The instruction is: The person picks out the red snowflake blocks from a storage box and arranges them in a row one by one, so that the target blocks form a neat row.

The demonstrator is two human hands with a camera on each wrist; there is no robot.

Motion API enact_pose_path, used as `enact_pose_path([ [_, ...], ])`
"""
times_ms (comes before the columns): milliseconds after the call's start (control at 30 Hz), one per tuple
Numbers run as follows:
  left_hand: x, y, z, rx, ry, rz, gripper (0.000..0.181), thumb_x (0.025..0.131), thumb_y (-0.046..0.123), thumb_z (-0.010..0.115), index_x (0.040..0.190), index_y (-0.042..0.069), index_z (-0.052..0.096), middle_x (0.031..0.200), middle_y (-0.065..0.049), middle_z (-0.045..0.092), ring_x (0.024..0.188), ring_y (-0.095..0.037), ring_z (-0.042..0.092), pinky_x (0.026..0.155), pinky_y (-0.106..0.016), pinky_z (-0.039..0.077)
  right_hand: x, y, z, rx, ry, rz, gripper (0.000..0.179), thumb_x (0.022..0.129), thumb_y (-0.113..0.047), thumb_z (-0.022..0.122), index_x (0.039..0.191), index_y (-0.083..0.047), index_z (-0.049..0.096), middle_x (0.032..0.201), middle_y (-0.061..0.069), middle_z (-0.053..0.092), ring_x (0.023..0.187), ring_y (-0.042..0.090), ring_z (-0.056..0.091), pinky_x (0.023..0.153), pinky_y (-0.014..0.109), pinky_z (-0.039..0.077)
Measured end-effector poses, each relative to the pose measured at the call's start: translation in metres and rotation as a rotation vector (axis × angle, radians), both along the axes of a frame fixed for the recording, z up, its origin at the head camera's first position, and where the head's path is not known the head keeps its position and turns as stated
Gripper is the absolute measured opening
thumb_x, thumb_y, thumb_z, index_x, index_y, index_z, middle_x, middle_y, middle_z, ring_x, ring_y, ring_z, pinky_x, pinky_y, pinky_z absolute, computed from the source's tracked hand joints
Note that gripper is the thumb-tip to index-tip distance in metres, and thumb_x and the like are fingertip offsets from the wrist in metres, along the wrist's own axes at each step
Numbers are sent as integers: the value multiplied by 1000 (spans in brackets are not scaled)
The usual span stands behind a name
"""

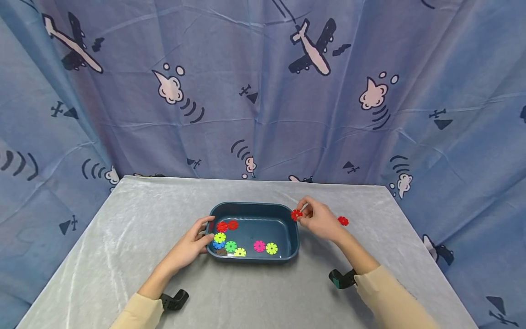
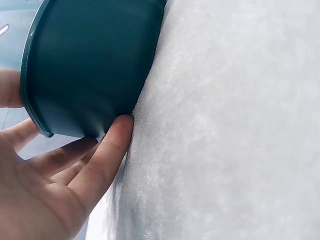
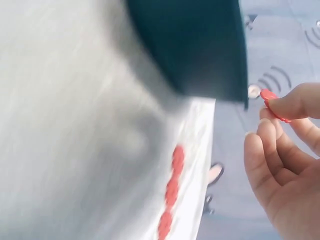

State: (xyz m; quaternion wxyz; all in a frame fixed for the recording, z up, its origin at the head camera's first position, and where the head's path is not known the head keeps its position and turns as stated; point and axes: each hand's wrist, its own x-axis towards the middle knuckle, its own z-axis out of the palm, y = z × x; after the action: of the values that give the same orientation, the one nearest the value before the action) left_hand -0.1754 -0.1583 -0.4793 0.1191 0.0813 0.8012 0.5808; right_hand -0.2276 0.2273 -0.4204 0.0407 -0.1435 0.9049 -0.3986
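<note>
A dark teal plastic tub [image 1: 252, 260] stands on the table. My left hand [image 1: 189, 245] holds its left end, thumb at the rim and fingers against the outer wall, as the left wrist view shows. Over the tub's right rim, my right hand [image 1: 322, 222] pinches a red notched disc [image 1: 296, 215] between thumb and finger. Inside the tub lie several such discs: red ones [image 1: 222, 227], a blue one [image 1: 218, 245], a green one [image 1: 231, 246], a pink one [image 1: 259, 246], a brown one and yellow ones [image 1: 271, 248].
Right of the tub, red discs [image 3: 171, 192] lie in a row on the table; in the head view my right hand hides all but one red disc [image 1: 343, 221]. A pale cloth [image 1: 263, 292] covers the table. Behind it hangs a blue curtain [image 1: 263, 91] with airplane prints.
</note>
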Motion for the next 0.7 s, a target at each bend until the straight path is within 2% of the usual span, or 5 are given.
enact_pose_path([
  [433,0,0,-1,-7,5,2,52,107,19,53,156,16,35,156,-29,32,133,-41,50,87,-43,57,-2,71,-17,42,23,-115,22,90,2,62,111,-2,57,83,8,59,71,21,52,62,32,44],
  [700,0,-1,-1,-6,7,1,52,107,19,53,156,16,35,156,-30,32,133,-41,50,87,-43,58,-1,106,-26,48,20,-215,23,93,0,63,115,1,57,83,10,59,71,21,53,61,30,45],
])
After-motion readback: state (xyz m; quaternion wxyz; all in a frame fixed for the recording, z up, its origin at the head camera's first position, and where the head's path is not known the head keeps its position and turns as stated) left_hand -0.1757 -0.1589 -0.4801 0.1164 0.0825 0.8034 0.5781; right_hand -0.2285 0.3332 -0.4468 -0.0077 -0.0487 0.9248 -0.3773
